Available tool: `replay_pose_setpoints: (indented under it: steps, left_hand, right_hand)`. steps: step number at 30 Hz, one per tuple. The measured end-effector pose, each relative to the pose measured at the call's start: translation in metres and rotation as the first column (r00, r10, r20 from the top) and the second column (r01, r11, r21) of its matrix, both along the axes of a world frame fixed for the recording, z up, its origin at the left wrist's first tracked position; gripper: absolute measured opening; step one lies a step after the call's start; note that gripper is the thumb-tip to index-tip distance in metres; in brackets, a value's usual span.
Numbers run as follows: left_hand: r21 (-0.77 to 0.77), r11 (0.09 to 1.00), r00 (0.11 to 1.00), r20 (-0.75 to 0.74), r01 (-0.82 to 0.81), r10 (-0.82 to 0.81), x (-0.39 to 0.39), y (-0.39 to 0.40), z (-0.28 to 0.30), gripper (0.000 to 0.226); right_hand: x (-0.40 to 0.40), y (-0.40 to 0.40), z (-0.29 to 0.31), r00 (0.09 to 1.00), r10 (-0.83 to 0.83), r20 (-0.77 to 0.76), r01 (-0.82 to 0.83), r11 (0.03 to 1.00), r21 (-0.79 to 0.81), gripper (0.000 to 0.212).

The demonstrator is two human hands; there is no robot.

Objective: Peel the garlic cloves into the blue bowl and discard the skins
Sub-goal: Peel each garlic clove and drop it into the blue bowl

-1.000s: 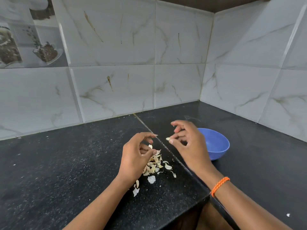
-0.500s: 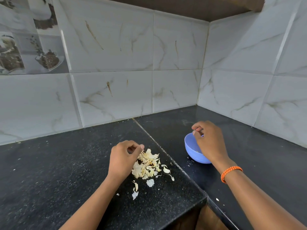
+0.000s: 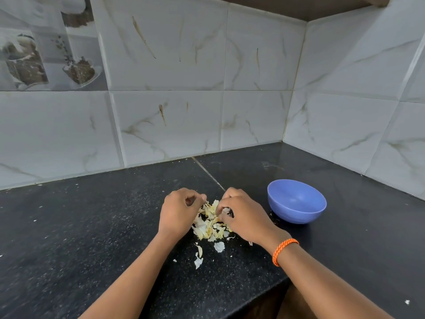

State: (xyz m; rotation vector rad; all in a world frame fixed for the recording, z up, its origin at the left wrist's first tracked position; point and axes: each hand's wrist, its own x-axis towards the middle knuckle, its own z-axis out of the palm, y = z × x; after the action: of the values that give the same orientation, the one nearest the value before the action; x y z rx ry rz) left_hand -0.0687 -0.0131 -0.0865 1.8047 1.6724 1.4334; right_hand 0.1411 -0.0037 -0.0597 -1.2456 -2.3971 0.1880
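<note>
A pile of pale garlic skins [image 3: 208, 226] lies on the black counter [image 3: 92, 226] between my two hands. My right hand [image 3: 246, 217], with an orange band on its wrist, has its fingers curled down into the right side of the pile and pinches skins. My left hand [image 3: 178, 212] sits against the pile's left edge with curled fingers, thumb and forefinger tips at the skins; I cannot see whether they pinch one. The blue bowl [image 3: 299, 212] stands upright to the right of my right hand, apart from it. What lies inside the bowl is hidden by its wall.
A few loose skin flakes [image 3: 219, 246] lie nearer to me than the pile. Marble-look tiled walls [image 3: 345, 111] meet in a corner behind the counter. The counter's front edge [image 3: 271, 287] steps back below my right forearm.
My right hand has left the bowl's rim and come back left onto the skin pile. My left hand has shifted right against the pile. The bowl has not moved.
</note>
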Motion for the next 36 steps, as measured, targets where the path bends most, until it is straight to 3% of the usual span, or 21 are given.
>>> replay_pose_setpoints:
  steps: [2,6,17,22,26,36]
  left_hand:
    - [0.021,1.000,1.000,-0.024,0.006,-0.005,0.001,0.000,-0.002,0.013]
    - [0.042,0.999,0.999,-0.034,0.027,-0.026,0.003,-0.001,-0.003,0.033]
    - [-0.005,0.992,0.989,-0.081,0.123,-0.123,0.014,-0.004,-0.003,0.016]
    - [-0.001,0.975,0.971,-0.085,0.224,-0.223,0.025,-0.013,0.001,0.008]
    - [0.019,0.980,0.976,-0.102,0.197,-0.194,0.033,-0.014,0.000,0.012]
    - [0.026,0.963,0.960,0.069,0.269,-0.270,0.037,-0.015,0.004,0.011]
  right_hand:
    - [-0.006,0.001,-0.005,0.998,-0.011,0.067,0.010,1.000,0.021,0.008]
    - [-0.010,0.005,-0.009,0.996,-0.039,0.083,0.036,0.999,0.037,0.009]
    - [0.024,0.005,-0.012,0.940,-0.045,-0.339,0.019,0.997,-0.079,0.008]
    - [0.034,-0.001,-0.024,0.861,-0.023,-0.507,-0.005,0.998,-0.055,0.019]
    - [0.029,-0.005,-0.028,0.815,0.020,-0.579,-0.044,0.999,-0.027,0.022]
    - [0.023,-0.003,-0.036,0.625,-0.051,-0.779,-0.131,0.977,-0.169,0.019]
